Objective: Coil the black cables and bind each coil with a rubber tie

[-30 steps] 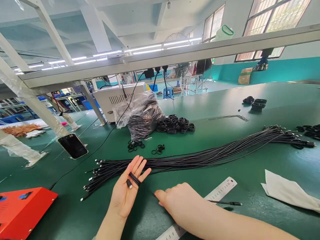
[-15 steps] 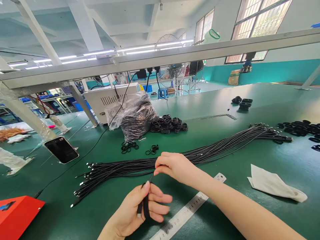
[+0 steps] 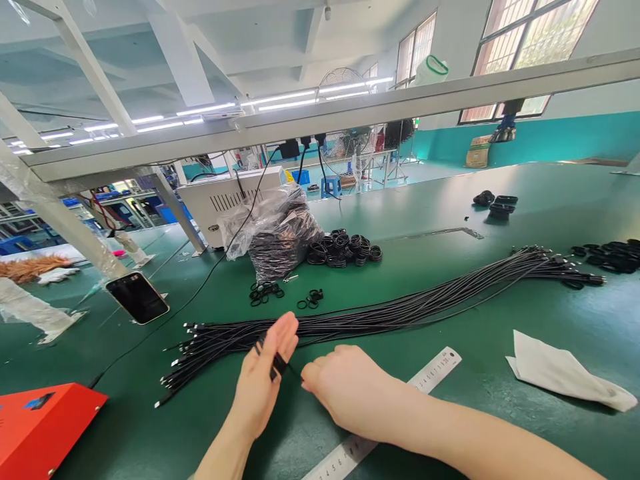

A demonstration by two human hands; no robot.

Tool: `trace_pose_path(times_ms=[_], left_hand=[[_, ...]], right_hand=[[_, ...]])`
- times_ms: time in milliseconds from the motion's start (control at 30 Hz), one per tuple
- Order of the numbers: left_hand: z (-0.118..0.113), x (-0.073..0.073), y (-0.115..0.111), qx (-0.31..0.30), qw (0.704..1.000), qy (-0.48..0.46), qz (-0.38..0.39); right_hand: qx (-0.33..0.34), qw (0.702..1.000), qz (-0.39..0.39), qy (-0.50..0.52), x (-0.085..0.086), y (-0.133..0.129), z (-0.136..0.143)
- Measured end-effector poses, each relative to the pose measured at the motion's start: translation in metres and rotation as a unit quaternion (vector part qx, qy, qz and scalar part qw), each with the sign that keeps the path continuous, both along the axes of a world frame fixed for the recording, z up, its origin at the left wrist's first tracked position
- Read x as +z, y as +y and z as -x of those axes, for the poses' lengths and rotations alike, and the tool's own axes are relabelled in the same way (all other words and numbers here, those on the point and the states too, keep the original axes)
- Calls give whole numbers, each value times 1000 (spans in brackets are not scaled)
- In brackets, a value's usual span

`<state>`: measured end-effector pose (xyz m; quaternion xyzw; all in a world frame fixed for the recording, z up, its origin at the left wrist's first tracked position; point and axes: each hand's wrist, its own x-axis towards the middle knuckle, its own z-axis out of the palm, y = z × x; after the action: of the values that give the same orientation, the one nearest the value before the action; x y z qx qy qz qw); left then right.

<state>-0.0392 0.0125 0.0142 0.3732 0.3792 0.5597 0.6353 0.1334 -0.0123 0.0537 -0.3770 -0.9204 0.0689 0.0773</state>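
My left hand (image 3: 261,383) is raised in front of the cable bundle, its thumb closed against a small dark coil of black cable (image 3: 278,365). To its right, my right hand (image 3: 350,387) is closed, back of the hand towards me, fingertips pinched close to the coil. A dark strand seems to run between the two hands, though it is blurred. Behind them a long bundle of black cables (image 3: 400,308) with metal plugs at its ends lies across the table. Below my right hand, partly covered by it, lies a steel ruler (image 3: 435,375).
Coiled black cables (image 3: 345,248) sit beside a plastic bag (image 3: 280,240). Loose black rings (image 3: 265,293) lie in front of it. A white cloth (image 3: 565,373) lies at right, a red box (image 3: 50,427) at left. A phone (image 3: 137,297) leans by the frame post.
My left hand has moved up and left and turned, its fingers now together. My right hand has come down, away from the bundle, and turned its back to me. The view shifted slightly.
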Motion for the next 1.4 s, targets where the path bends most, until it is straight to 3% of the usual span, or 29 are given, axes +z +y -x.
trace_pose_path(times_ms=[100,200,300,367,433,533,633,700,767,867,1000,1067,1167,1233,1300,1400], left_hand=[[-9,-1,-9,-68,990,121,-14],[-10,3,-13,-132,981,144,-1],[-8,8,-17,-178,975,132,34],[-7,10,-19,-164,982,71,62],[-7,9,-19,-143,986,0,85],[-4,4,-17,-114,986,-57,103],[-2,2,-13,-80,988,-75,111],[-2,2,-11,-52,987,-86,123],[-5,3,-12,-17,983,-103,152],[-9,4,-13,24,973,-122,193],[-12,3,-13,29,973,-118,195],[-12,3,-13,19,974,-109,198],[-12,4,-12,-20,978,-76,192],[-11,5,-9,-46,982,-72,171],[-8,5,-6,-57,984,-91,143],[-4,5,-4,-76,983,-113,121]], right_hand=[[5,998,-58,31,3,13,-5],[-1,995,-70,74,-5,27,-6],[-22,989,-30,140,-14,34,-6],[-40,979,46,196,-17,34,-7],[-49,951,153,263,-19,32,-8],[-41,884,280,373,-24,30,-6],[-33,813,350,464,-27,29,-2],[-7,794,379,475,-28,28,0],[-3,807,391,442,-30,26,3],[-56,828,404,386,-34,20,7],[-67,850,396,341,-31,17,6],[-73,889,339,299,-24,20,2],[-126,954,189,195,-8,29,-13],[-176,976,89,96,4,40,-30],[-246,969,15,-20,14,54,-55],[-358,932,-14,-61,22,77,-101]])
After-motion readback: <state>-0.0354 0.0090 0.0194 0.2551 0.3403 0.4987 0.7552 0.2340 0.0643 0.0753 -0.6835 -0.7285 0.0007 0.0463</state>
